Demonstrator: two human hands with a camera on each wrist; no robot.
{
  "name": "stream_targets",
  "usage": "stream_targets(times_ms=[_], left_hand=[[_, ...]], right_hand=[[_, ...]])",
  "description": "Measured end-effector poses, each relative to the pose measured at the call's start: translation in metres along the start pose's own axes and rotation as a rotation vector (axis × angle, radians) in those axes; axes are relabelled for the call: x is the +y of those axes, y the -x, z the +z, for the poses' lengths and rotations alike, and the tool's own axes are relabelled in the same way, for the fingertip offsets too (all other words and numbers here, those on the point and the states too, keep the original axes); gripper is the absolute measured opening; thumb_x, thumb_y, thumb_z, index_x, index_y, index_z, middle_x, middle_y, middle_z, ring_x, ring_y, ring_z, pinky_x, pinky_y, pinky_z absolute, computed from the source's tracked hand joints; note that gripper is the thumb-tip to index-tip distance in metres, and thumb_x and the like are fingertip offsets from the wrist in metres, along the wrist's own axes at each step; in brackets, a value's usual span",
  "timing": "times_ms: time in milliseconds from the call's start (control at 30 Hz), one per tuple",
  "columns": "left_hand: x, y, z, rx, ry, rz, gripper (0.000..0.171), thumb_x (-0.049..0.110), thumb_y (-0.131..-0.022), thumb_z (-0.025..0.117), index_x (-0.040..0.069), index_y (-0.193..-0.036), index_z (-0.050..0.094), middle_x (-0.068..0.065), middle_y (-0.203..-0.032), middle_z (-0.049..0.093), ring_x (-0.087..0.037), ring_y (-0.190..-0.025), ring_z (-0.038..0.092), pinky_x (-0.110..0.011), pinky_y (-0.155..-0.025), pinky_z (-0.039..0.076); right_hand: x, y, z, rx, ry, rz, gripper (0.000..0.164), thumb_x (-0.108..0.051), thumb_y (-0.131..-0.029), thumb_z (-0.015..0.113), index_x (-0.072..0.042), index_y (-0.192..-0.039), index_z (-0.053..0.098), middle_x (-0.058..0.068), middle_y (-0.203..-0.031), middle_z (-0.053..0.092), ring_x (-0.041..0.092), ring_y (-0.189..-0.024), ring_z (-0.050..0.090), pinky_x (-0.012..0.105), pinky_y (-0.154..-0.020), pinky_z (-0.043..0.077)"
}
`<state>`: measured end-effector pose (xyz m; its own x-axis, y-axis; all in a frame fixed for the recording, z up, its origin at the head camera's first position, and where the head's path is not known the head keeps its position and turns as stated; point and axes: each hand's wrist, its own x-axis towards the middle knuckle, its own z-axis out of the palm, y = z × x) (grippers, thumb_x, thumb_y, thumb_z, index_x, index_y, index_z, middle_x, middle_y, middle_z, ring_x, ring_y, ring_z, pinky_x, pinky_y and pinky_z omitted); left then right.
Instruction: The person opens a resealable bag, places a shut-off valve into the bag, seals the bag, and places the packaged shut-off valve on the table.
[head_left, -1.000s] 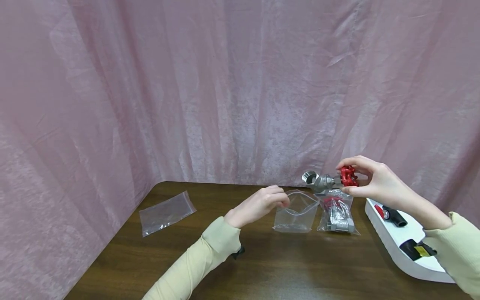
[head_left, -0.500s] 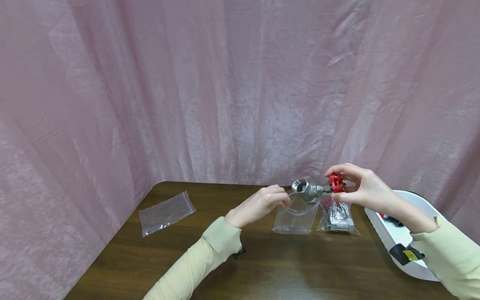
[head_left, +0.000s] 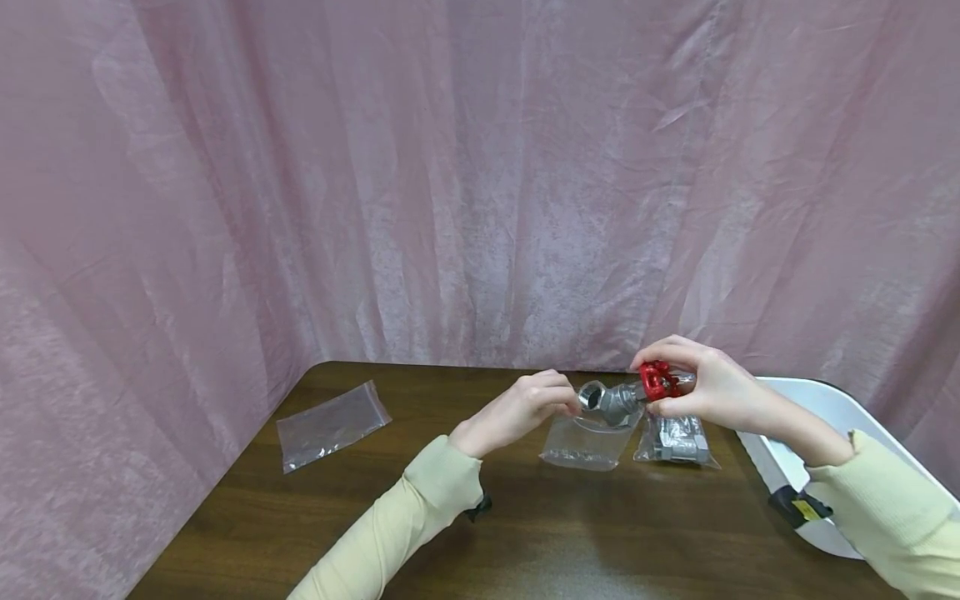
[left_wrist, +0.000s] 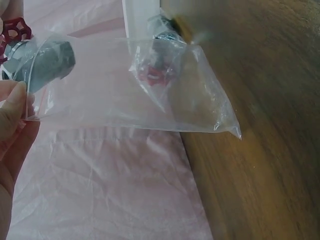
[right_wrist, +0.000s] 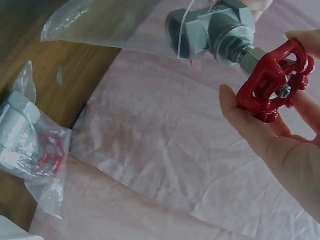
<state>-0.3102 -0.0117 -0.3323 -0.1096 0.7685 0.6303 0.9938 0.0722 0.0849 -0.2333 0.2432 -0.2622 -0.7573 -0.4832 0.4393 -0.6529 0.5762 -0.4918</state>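
My left hand point(head_left: 521, 410) pinches the mouth edge of a clear zip bag point(head_left: 581, 446), which hangs open over the table. My right hand point(head_left: 712, 387) grips the red handwheel point(head_left: 658, 381) of a metal gate valve point(head_left: 618, 402). In the left wrist view, one end of the valve body point(left_wrist: 55, 62) is inside the bag's mouth, while the handwheel stays outside. The right wrist view shows the bag's rim across the valve's threaded end, with fingers point(right_wrist: 235, 107) spread around the wheel.
Just right of the bag lies another clear bag point(head_left: 678, 442) with a red-wheeled valve inside. A flat clear bag point(head_left: 333, 425) lies at the table's left. A white tray point(head_left: 817, 400) stands at the right, partly behind the right arm. A pink curtain point(head_left: 480, 183) hangs behind the table.
My right hand has moved left and slightly down with the valve, bringing its end from above the packed bag into the open bag's mouth. My left hand has barely moved.
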Motion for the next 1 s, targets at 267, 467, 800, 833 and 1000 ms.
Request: stream_targets(times_ms=[267,467,800,833,1000], left_hand=[[0.002,0.0,0.003,0.006,0.023,-0.005,0.016,-0.003,-0.076,0.068,0.01,-0.083,0.062,0.006,-0.085,0.055,0.0,-0.084,0.047,-0.011,-0.076,0.037],[0.003,0.0,0.006,0.007,0.046,-0.005,0.016,-0.004,-0.077,0.067,0.01,-0.082,0.062,0.006,-0.084,0.054,0.001,-0.083,0.047,-0.011,-0.076,0.038],[0.004,0.001,0.009,0.028,0.109,-0.017,0.016,-0.007,-0.076,0.067,0.007,-0.083,0.064,0.003,-0.083,0.055,-0.002,-0.084,0.048,-0.013,-0.076,0.039],[0.004,0.001,0.009,0.026,0.109,-0.018,0.016,-0.006,-0.076,0.067,0.007,-0.083,0.064,0.004,-0.084,0.055,-0.002,-0.084,0.048,-0.013,-0.076,0.039],[0.004,0.0,0.011,0.016,0.111,-0.022,0.014,-0.004,-0.077,0.067,0.008,-0.083,0.063,0.005,-0.084,0.055,0.0,-0.084,0.047,-0.012,-0.075,0.039]], right_hand=[[-0.01,-0.01,0.008,-0.028,0.134,-0.029,0.042,-0.004,-0.063,0.073,-0.014,-0.102,0.061,-0.005,-0.095,0.055,0.012,-0.076,0.053,0.028,-0.059,0.048],[-0.014,-0.02,0.016,-0.05,0.139,-0.011,0.04,-0.007,-0.062,0.072,-0.014,-0.098,0.058,-0.007,-0.082,0.058,0.01,-0.071,0.054,0.027,-0.059,0.046],[-0.006,-0.021,0.034,-0.057,0.168,-0.003,0.042,-0.009,-0.059,0.07,-0.008,-0.098,0.052,-0.005,-0.085,0.058,0.009,-0.072,0.053,0.027,-0.062,0.044],[-0.005,-0.021,0.036,-0.058,0.167,-0.005,0.042,-0.008,-0.059,0.07,-0.008,-0.097,0.052,-0.005,-0.084,0.058,0.009,-0.07,0.052,0.027,-0.061,0.044],[0.003,-0.022,0.045,-0.071,0.16,-0.006,0.04,-0.007,-0.057,0.069,-0.008,-0.091,0.049,-0.007,-0.07,0.052,0.01,-0.061,0.049,0.025,-0.053,0.041]])
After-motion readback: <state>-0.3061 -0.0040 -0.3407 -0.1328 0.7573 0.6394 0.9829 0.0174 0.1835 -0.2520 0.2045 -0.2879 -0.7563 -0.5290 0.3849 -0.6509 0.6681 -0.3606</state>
